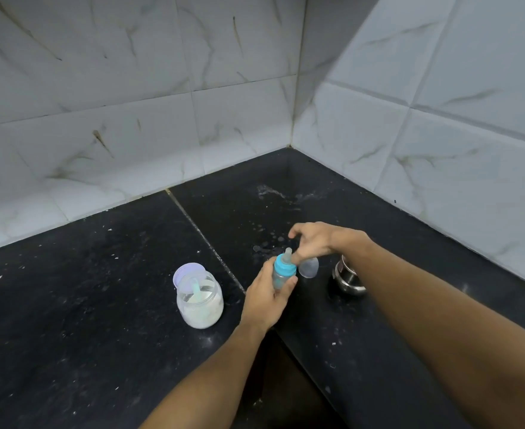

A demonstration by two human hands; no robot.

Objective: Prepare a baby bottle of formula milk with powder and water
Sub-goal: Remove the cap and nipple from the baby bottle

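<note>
The black tabletop (100,305) runs into a corner where two tiled walls (131,119) meet, with lots of bare room to the left and at the back. One baby bottle (281,275) with a blue ring is held by the left hand (267,297), near the tabletop's front edge. The right hand (312,239) pinches its teat (287,254). One clear cap (309,267) lies just beside it. One open powder jar (200,300) stands to the left, one steel pot (347,278) to the right.

Jar (200,300) left of bottle (282,272), counter (84,305).
</note>
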